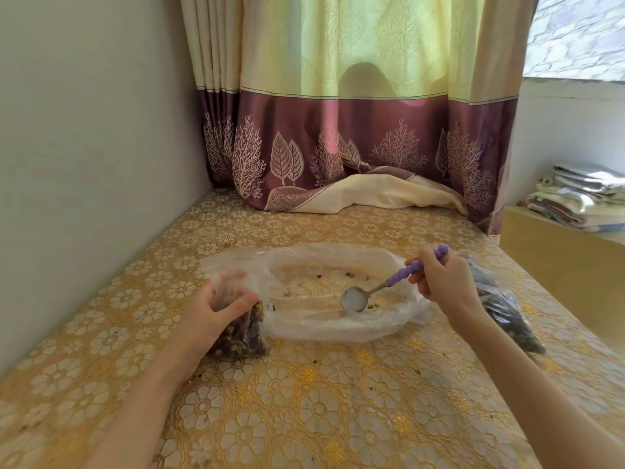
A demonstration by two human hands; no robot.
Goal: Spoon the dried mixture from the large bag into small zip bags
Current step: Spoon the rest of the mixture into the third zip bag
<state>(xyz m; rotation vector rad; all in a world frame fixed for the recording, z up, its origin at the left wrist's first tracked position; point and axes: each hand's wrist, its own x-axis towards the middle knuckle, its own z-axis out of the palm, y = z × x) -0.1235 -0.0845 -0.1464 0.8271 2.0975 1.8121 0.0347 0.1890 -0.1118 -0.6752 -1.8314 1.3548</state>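
Bench (pixel 304 401) covered in a gold floral cloth; plain wall along its left edge, curtain (pixel 355 130) with a maroon hem pooling on the far edge, a window at upper right. Folded fabrics (pixel 581 198) stacked on a lower ledge off the right side. Large bag (pixel 338 326) lies mid-bench, mouth rolled open and facing up, long axis left to right, nearly empty with a few scattered bits inside. Spoon (pixel 355 299): bowl down inside the large bag, purple handle rising up and to the right. Right hand (pixel 443 282) pinches that handle. Left hand (pixel 216 313) grips the top of a small bag (pixel 241 336), part filled, upright, touching the large bag's left end. Filled bag (pixel 507 309) lies near the right edge, behind the right hand. Near half of the bench is bare cloth.
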